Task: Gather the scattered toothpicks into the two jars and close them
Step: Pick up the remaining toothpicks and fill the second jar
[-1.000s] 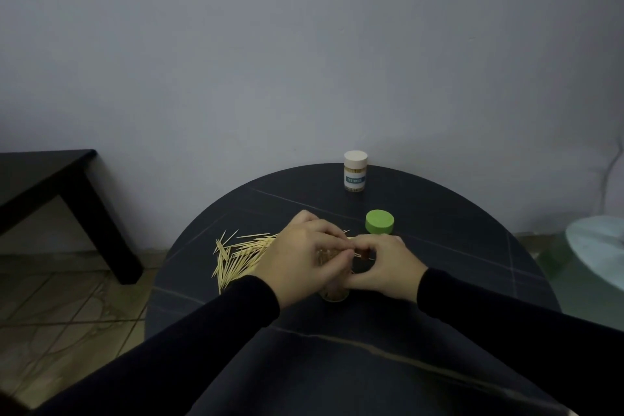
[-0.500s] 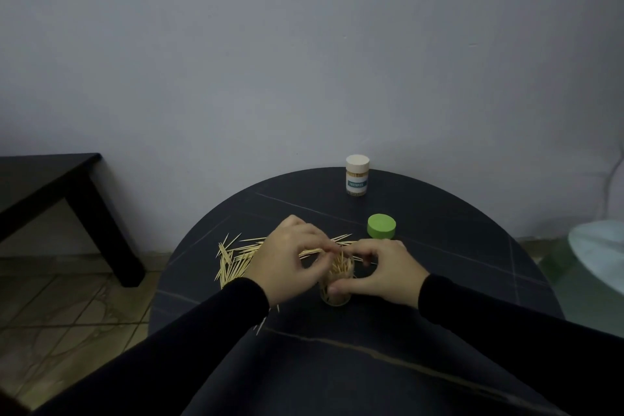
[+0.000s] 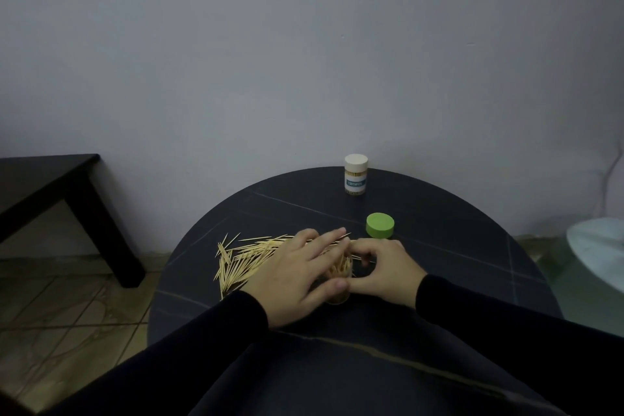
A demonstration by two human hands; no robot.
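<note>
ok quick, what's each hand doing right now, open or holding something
Left hand: open, fingers straight over the mouth of the open toothpick jar.
Right hand: fingers curled round that jar, holding it upright on the table.

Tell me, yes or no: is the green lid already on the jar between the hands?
No. The green lid lies on the table beyond the right hand, apart from the open jar.

Open jar [image 3: 341, 277] between both hands, right hand [image 3: 385, 272] gripping it, left hand [image 3: 297, 275] fingers straight over toothpicks [image 3: 243, 255]
</note>
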